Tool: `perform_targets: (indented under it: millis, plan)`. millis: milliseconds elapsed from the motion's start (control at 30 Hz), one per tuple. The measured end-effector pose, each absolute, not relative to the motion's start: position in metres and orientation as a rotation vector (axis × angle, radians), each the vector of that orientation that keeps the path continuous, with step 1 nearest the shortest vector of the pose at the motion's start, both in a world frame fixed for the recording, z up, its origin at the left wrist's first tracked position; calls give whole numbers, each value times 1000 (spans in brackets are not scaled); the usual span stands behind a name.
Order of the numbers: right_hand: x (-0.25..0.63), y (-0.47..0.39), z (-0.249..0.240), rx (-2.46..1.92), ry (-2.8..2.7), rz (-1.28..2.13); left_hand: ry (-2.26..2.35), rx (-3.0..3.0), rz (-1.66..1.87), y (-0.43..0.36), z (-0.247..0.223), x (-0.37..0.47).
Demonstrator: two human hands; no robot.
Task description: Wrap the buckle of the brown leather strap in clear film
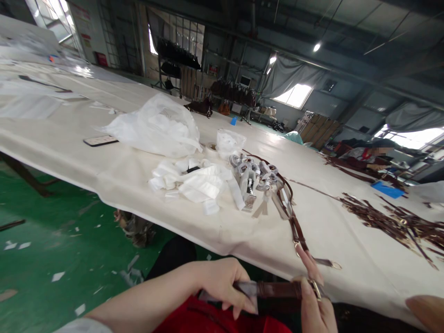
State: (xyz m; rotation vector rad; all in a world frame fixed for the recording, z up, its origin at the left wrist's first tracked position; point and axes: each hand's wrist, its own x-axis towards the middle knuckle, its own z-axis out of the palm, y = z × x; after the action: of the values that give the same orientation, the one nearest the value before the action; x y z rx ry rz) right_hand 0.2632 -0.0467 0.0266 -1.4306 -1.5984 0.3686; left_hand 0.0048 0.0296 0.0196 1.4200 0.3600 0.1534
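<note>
A brown leather strap [280, 290] is stretched between my two hands, just off the near edge of the table. My left hand [222, 284] grips its left end, where a greyish, see-through wrap [248, 289] covers the leather. At the other end, the fingers of my right hand [317, 305] close around the strap by a gold-coloured buckle [315, 290]. Beyond my right fingers, more brown straps [296, 229] with metal rings lie on the table.
On the cream-covered table [132, 171] are white wrapping pieces [203, 182], a tape dispenser [249, 189], a plastic bag [156, 127] and a phone-like object [100, 140]. Strap piles [378, 219] lie to the right. A person [360, 155] is at the far right.
</note>
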Motion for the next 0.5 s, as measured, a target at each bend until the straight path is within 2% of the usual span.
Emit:
perform_targets:
  millis: [333, 500]
  plan:
    - [258, -45, 22, -1346, -1799, 291, 454, 1168, 220, 40, 7, 2]
    - [260, -45, 22, -1336, -1867, 275, 359, 1151, 212, 42, 8, -3]
